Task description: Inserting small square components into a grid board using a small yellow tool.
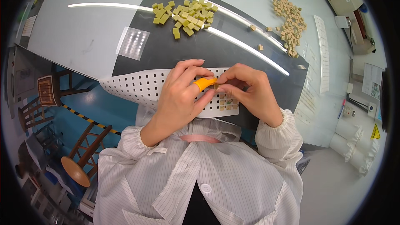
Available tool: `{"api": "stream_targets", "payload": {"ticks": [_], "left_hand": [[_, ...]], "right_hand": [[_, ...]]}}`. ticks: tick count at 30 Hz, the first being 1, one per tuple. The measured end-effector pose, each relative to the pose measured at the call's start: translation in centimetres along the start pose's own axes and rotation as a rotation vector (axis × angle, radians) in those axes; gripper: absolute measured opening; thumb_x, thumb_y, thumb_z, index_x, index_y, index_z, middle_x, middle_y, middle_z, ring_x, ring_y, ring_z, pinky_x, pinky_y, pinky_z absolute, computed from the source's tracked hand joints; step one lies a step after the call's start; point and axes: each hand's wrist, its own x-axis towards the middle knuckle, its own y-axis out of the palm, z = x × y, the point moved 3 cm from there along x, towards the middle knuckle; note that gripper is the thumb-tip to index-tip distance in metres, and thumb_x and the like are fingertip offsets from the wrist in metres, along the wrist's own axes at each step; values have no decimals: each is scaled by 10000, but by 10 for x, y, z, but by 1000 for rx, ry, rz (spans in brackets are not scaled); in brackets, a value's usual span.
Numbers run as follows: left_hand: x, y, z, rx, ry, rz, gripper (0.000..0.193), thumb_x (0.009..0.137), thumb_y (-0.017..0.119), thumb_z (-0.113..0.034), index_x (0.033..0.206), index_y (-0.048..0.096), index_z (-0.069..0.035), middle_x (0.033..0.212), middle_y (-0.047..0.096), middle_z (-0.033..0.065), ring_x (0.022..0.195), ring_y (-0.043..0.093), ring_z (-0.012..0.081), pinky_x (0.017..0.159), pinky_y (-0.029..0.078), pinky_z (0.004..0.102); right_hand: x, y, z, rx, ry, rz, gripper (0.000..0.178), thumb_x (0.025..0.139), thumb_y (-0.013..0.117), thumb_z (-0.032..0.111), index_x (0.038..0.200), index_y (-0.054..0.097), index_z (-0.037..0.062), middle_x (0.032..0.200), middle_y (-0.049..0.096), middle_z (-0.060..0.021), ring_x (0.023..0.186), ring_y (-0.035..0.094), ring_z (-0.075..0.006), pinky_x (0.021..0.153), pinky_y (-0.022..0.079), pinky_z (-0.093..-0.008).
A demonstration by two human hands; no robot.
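Observation:
In front of me a white sheet [133,84] with rows of small dark square holes lies across the dark mat. My left hand [177,93] rests over it, an orange finger cot [205,83] on one fingertip. Its thumb and that finger close on a small brownish piece [216,86], largely hidden by fingers. From the other side my right hand [254,93] pinches at the same piece with thumb and forefinger. Just below, several small tan squares [228,103] cover holes at the sheet's right end.
Beyond my hands, yellow-green blocks [189,16] are heaped on the dark mat [175,50]. Small tan blocks [291,21] form a pile at the far right. A clear gridded sheet [133,41] lies left of the blocks. Wooden stools [77,170] stand on the blue floor at left.

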Motion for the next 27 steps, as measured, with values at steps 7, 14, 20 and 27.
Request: {"api": "stream_targets", "payload": {"ticks": [7, 14, 20, 27], "left_hand": [[-1, 0, 0, -9, -7, -15, 221, 694, 805, -54, 877, 712, 29, 988, 676, 82, 1112, 597, 312, 889, 505, 416], [-1, 0, -1, -13, -2, -24, 232, 693, 808, -60, 884, 707, 24, 997, 676, 82, 1116, 596, 317, 893, 504, 414], [0, 0, 1, -20, -5, -26, 239, 683, 812, -57, 886, 711, 20, 999, 676, 85, 1113, 597, 316, 903, 505, 409], [-2, -1, -1, -11, -17, -28, 208, 686, 808, -49, 868, 727, 12, 984, 679, 77, 1100, 601, 312, 906, 507, 401]], "right_hand": [[2, -2, 1, 308, 302, 36, 73, 895, 725, 65, 925, 700, 4, 795, 691, -1, 660, 566, -21, 571, 447, -179], [3, 5, 1, 178, 253, -15, 102, 885, 736, 67, 890, 677, -16, 801, 690, -5, 677, 577, -21, 582, 448, -175], [1, 4, -2, 125, 165, -28, 105, 889, 732, 75, 892, 685, -18, 785, 684, -3, 664, 572, -25, 580, 441, -171], [-8, -28, -9, 7, 312, -333, 113, 890, 727, 78, 967, 732, -4, 829, 692, -2, 664, 561, -36, 583, 441, -186]]}}
